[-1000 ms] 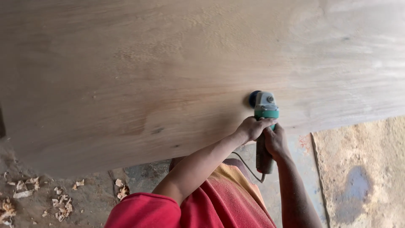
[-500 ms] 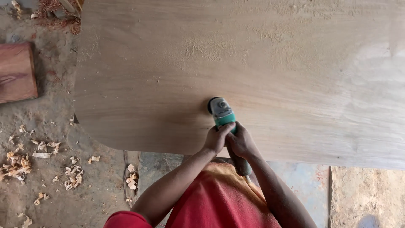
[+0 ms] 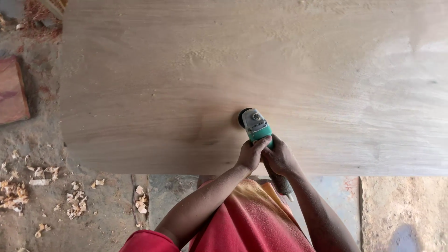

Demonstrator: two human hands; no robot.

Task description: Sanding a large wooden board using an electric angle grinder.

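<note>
Resting its dark disc on the wide wooden slab (image 3: 233, 70), the green and grey angle grinder (image 3: 257, 126) sits near the slab's near edge, head pointing away from the person. The left hand (image 3: 252, 154) is clamped around the green body just behind the head, and the right hand (image 3: 279, 158) is wrapped tight on the dark handle beside it, the two hands touching. Fine dust lies across the slab. Below, a red garment (image 3: 242, 224) shows. On the dirt floor (image 3: 107, 219) to the left lie pale wood shavings (image 3: 74, 205) and a reddish board (image 3: 11, 91).
</note>
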